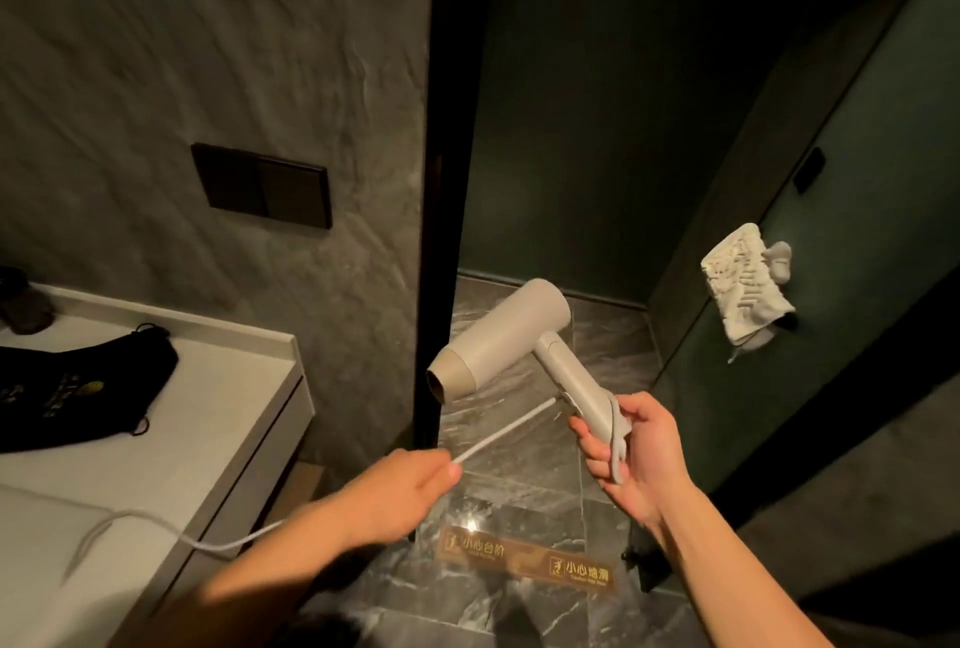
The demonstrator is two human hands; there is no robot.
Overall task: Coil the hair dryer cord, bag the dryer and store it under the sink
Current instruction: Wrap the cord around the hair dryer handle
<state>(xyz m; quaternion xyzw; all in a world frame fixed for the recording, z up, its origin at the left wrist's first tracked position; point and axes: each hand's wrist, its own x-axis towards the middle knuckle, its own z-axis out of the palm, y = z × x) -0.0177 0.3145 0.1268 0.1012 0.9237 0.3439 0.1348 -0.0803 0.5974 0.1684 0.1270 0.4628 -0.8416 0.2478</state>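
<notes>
A beige hair dryer (506, 335) is held in the air over the floor, nozzle pointing left. My right hand (636, 455) grips the bottom of its handle, with a loop of cord under the fingers. The white cord (498, 434) runs taut from the handle down-left into my left hand (410, 486), which pinches it. Behind that hand the cord trails slack onto the white counter (218, 419) at the left. A black drawstring bag (78, 387) with a gold logo lies flat on the counter.
A grey stone wall with a black switch plate (262, 185) rises behind the counter. A black door frame (441, 180) stands in the middle. A white towel (745, 289) hangs on the glass door at right. The marble floor carries a gold warning strip (530, 562).
</notes>
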